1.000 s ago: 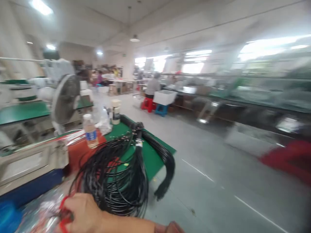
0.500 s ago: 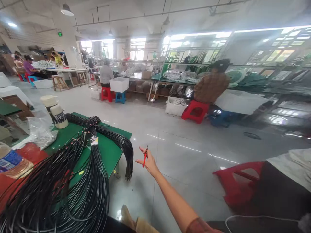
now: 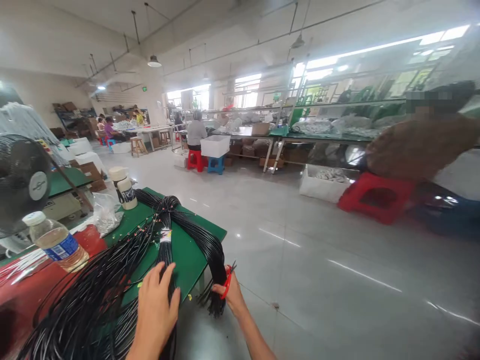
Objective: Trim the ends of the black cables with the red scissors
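Long black cables [image 3: 112, 280] lie in bundles across the green tabletop [image 3: 187, 250]. One bundle [image 3: 204, 235] hangs over the table's right edge. Around the middle bundle is a white and yellow wrap [image 3: 165, 237]. My left hand [image 3: 157, 305] rests on that middle bundle below the wrap, fingers spread. At the hanging bundle's lower end, my right hand [image 3: 231, 295] holds small red-handled scissors [image 3: 228, 282], blades pointing up and right. Its thumb reaches across the hanging cables.
At the left stand a clear bottle [image 3: 60, 245], a plastic bag [image 3: 105, 212], a cream flask [image 3: 125, 190] and a black fan [image 3: 22, 180]. A person [image 3: 423, 140] sits at the right near a red stool [image 3: 378, 195]; other people sit farther back.
The view has turned left. My left hand has come into view onto the cables. My right hand, still with the scissors, has moved from beside the hanging bundle to its lower end.
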`<state>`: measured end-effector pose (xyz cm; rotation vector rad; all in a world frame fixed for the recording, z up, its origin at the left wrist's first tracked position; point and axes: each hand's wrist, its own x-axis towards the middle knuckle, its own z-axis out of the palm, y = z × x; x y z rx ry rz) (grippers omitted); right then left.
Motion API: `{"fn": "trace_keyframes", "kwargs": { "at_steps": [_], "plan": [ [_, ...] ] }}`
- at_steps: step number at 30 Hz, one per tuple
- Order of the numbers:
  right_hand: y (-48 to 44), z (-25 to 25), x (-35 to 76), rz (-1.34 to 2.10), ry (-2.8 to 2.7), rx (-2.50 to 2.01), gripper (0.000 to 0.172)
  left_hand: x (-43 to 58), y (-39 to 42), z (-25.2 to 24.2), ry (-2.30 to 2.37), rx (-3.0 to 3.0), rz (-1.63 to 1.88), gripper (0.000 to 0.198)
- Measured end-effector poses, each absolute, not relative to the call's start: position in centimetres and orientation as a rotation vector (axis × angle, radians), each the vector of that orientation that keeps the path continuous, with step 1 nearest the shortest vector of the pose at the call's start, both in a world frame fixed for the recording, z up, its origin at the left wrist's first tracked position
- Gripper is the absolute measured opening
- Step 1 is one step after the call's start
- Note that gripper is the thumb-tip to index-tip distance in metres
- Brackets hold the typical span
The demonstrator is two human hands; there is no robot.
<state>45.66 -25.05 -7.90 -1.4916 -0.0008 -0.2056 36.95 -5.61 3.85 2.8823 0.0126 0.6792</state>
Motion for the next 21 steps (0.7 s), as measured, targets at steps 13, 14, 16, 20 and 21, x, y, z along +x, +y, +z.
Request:
{"fn": "trace_keyframes", "kwargs": {
  "at_steps": [13, 14, 16, 20, 21],
  "plan": [
    [-25.9, -8.6, 44.6, -0.135, 0.139, -1.826, 0.040, 44.2, -6.5, 1.3, 0.422, 3.070, 0.640, 0.053],
    [-26.4, -7.9, 44.3, -0.080, 0.125, -1.830, 0.037, 44.2, -6.6, 1.2, 0.438, 3.071, 0.639, 0.054],
    [-27.0, -6.3, 43.7, 0.038, 0.097, -1.815, 0.030, 44.3, -6.6, 1.3, 0.453, 3.076, 0.637, 0.055],
    [-27.8, -3.7, 42.2, 0.268, 0.143, -1.728, 0.021, 44.1, -6.8, 1.5, 0.472, 3.083, 0.634, 0.055],
    [-28.2, -3.4, 41.8, 0.301, 0.158, -1.703, 0.019, 44.1, -6.9, 1.5, 0.479, 3.083, 0.632, 0.055]
  ]
}}
